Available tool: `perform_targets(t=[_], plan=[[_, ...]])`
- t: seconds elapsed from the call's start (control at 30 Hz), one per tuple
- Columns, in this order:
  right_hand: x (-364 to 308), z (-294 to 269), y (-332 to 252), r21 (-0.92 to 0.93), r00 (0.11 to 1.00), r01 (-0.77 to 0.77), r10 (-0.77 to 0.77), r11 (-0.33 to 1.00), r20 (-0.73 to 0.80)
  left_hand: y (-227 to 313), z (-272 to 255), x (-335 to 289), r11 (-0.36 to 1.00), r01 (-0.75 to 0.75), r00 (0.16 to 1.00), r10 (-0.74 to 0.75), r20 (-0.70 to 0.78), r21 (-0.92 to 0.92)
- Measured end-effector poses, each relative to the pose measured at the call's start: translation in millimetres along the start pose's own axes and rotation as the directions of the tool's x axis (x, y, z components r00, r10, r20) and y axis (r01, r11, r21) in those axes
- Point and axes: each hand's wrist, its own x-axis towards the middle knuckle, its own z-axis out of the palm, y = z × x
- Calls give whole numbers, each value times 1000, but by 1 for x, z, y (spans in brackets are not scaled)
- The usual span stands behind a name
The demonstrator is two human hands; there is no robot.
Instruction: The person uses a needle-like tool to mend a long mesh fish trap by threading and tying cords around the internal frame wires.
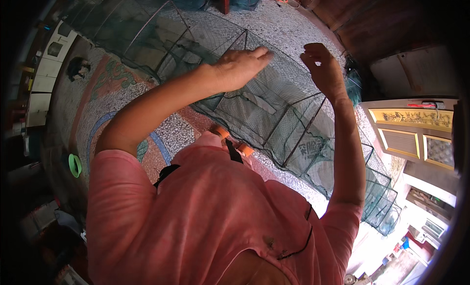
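A long green mesh net cage [279, 113] on thin dark frames stretches diagonally across the floor from upper left to lower right. My left hand [242, 68] is above its middle, with the fingers stretched out and their tips slightly blurred. Nothing shows in it. Farther right, my right hand [323, 69] is raised near the cage's far side. Its fingers curl toward the thumb around a small bright gap. Whatever it may pinch is too small to make out. The two hands are apart.
Speckled stone flooring [176, 130] with coloured inlays shows under and beside the cage. White cabinets [41, 94] line the left. A green basin [74, 165] is at lower left. Panelled wooden furniture [413, 130] stands at right. A dark red post [224, 2] rises beyond the cage.
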Motion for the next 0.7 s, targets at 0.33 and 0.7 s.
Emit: perform_targets(t=[0.33, 0.7], plan=[[45, 36, 21, -26, 836, 21, -4, 999, 548, -4, -8, -1, 942, -174, 982, 145, -121, -287], [7, 15, 13, -431, 934, 88, 76, 898, 349, -8, -9, -5, 865, -257, 952, 150, -266, -431]])
